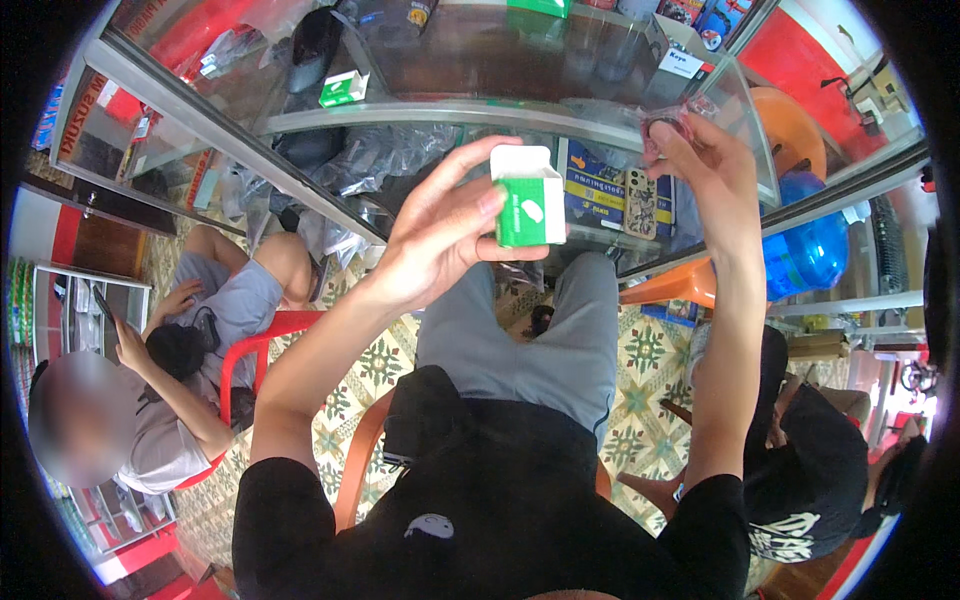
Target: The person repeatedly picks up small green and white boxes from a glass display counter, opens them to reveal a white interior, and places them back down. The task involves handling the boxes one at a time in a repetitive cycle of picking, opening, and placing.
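My left hand [430, 235] grips a small green and white carton [530, 222] between thumb and fingers. The carton's white top flap stands up, and I cannot see inside it. Over to the right, my right hand [715, 170] pinches a small clear plastic packet [664, 124] with something dark in it, partly covered by the fingers. The two hands are well apart. A phone in a patterned case [640, 205] lies below the packet, on a blue and yellow printed package [592, 190]. Another green and white carton [344, 90] rests on the glass counter, its flap raised.
A metal-framed glass display counter [440, 115] spans the front, with clear plastic bags [390, 155] inside. At right stand a blue water jug [805, 240] and orange stools [785, 125]. One person sits at left in a red chair [240, 365]; another in black [810, 460] is at right.
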Available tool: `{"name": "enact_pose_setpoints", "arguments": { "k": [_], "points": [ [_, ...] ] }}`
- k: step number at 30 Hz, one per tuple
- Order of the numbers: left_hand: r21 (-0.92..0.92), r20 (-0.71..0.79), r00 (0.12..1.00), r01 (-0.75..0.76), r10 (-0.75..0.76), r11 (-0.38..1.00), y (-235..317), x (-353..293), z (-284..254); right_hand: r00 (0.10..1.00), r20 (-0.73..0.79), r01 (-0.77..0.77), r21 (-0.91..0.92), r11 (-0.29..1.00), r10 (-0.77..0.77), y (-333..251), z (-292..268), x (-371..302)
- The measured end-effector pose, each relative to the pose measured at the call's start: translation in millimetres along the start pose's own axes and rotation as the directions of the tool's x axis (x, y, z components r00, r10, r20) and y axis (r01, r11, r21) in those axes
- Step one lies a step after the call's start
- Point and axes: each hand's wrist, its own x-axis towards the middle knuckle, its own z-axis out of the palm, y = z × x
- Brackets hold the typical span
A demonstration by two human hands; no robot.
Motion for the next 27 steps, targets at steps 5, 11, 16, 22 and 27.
{"name": "enact_pose_setpoints", "arguments": {
  "k": [5, 11, 16, 22, 27],
  "points": [
    [0.027, -0.006, 1.0, 0.004, -0.004, 1.0, -6.9, -6.9, 15.6, 0.97, 0.138, 0.178, 0.161, 0.971, -0.201, -45.4, 40.4, -62.0],
    [0.17, 0.02, 0.985, -0.173, 0.172, 0.97, -21.3, -15.3, 29.9, 0.875, 0.265, 0.427, -0.027, 0.904, -0.405, -35.9, 46.3, -58.5],
    [0.359, 0.095, 0.949, -0.313, 0.3, 0.879, -34.6, -17.3, 19.0, 0.847, 0.315, 0.505, -0.218, 0.835, -0.429, -38.8, 42.5, -60.1],
    [0.457, 0.107, 0.941, -0.333, 0.321, 0.825, -30.8, -17.7, 19.9, 0.864, 0.296, 0.47, -0.181, 0.864, -0.408, -33.4, 41.4, -64.4],
    [0.559, 0.149, 0.95, -0.31, 0.274, 0.769, -28.5, -19.2, 16.2, 0.915, 0.263, 0.374, -0.263, 0.889, -0.307, -41.3, 43.8, -73.0]
  ]
}}
